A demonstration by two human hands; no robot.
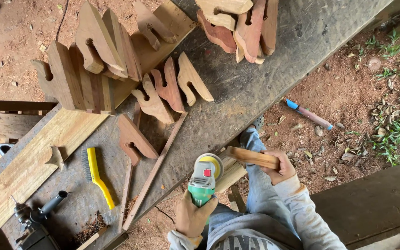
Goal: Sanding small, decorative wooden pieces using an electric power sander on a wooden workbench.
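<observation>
Green grinder [203, 181], yellow wire brush [96, 175], reddish-brown wooden cutouts [137, 74], grey workbench [255, 78].

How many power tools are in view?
2: a green angle grinder in the left hand, near the wood piece the right hand holds; a dark drill on the bench's lower-left end, partly cropped.

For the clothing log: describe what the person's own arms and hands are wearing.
Both arms are in long, light grey sweatshirt sleeves with ribbed cuffs. The left hand wears a tan work glove that covers it to the wrist. The right hand is bare, with its cuff sitting at the wrist. No watch, rings or bands are visible.
</observation>
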